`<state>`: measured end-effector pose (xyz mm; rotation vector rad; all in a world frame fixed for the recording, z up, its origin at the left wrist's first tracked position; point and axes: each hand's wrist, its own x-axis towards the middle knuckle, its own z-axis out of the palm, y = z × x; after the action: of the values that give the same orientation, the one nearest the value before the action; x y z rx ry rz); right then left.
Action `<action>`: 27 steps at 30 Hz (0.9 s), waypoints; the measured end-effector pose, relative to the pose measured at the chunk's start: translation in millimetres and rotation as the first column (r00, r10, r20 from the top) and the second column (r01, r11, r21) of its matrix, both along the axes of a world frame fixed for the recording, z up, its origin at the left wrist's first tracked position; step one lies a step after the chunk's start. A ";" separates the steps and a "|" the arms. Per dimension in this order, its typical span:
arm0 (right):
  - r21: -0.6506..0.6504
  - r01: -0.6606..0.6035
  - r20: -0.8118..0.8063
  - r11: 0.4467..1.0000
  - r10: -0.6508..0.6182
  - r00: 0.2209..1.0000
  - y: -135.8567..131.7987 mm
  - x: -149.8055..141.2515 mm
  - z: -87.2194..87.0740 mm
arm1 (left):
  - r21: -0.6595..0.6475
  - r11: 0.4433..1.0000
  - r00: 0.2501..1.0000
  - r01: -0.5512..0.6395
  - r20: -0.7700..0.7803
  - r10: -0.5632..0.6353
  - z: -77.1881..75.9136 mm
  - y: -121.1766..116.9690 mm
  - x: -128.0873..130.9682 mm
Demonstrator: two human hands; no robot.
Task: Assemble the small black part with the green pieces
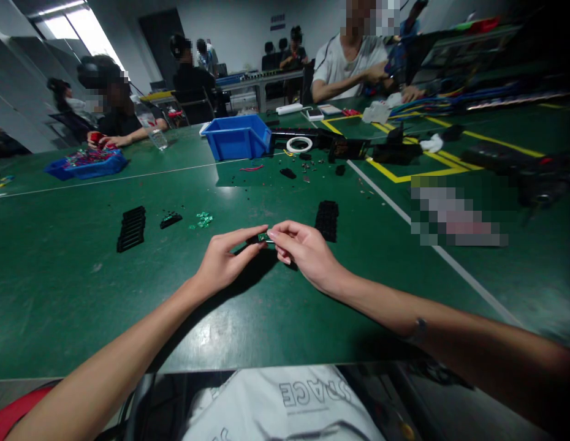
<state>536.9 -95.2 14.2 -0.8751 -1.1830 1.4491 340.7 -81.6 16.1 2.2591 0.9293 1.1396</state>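
Observation:
Between my two hands, just above the green table, is a small black part with a green circuit board (263,237) on it. My left hand (227,256) pinches its left end between thumb and fingers. The fingertips of my right hand (303,248) close on the board's right side; my fingers partly cover it. Left of my hands lie a little pile of green circuit boards (203,220) and a small black piece (171,220). A row of black slotted parts (131,229) sits farther left. Behind my right hand is a block of black parts (327,220).
A blue bin (239,138) stands at the back, beside a white tape roll (299,144) and scattered small black bits. A blue tray of wires (85,164) and a clear bottle (157,131) are back left. Several people sit around; cables (450,101) lie back right.

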 end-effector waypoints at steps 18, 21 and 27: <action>-0.031 -0.017 -0.030 0.999 0.016 0.999 -3.5 -2.0 -0.4 | 0.014 0.999 1.000 0.029 -0.002 -0.029 -1.4 -0.4 0.6; -0.030 -0.008 -0.033 1.000 0.007 0.999 -4.2 -2.4 -0.5 | 0.010 1.000 1.000 0.027 -0.003 -0.027 -1.0 -0.6 0.8; -0.029 0.019 -0.005 0.999 -0.019 1.000 -5.7 -2.9 2.8 | 0.011 1.000 1.000 0.023 -0.013 -0.022 -0.2 -1.1 0.9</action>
<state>534.1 -100.9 17.0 -0.8999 -1.1497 1.4549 341.6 -82.7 15.9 2.2825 0.9023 1.1248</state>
